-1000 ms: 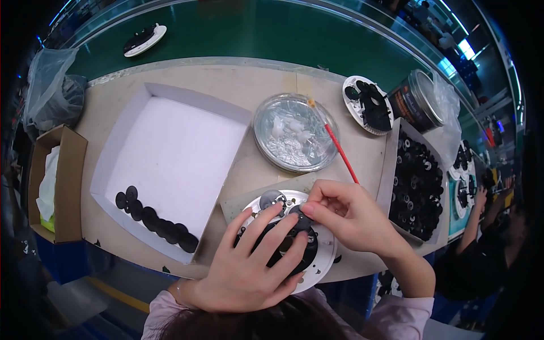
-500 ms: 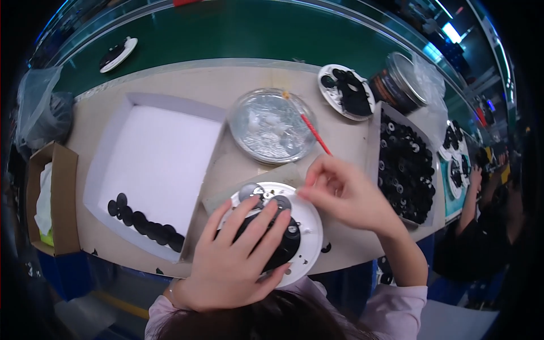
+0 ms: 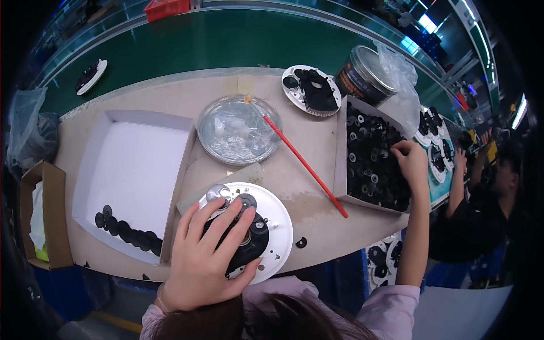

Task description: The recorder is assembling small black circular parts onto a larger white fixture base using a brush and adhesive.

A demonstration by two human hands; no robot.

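My left hand (image 3: 212, 249) lies over a black plastic housing (image 3: 249, 249) on a round white plate (image 3: 280, 226), fingers spread across its top and thumb by its near edge. Past my fingertips, a dark grey gear (image 3: 246, 200) and a shiny metal disc (image 3: 217, 191) sit on the far side of the plate. To the right, my right hand (image 3: 412, 161) reaches into a grey box (image 3: 340, 190) full of small black gears (image 3: 368, 164). Its thumb and fingertips are pinched together among them. What they hold, if anything, is too small to make out.
A clear-covered round dish (image 3: 238, 150) stands mid-table, with a red-handled brush (image 3: 306, 164) leaning from it. A shallow white tray (image 3: 136, 170) holds a row of black gears (image 3: 127, 231). Farther back are another plate assembly (image 3: 311, 90) and a tin (image 3: 365, 76). A co-worker (image 3: 481, 209) sits at right.
My right hand has moved from beside the white plate rightward into the box of black gears. My left hand stays on the housing. The whole view has shifted, with table items appearing farther left.
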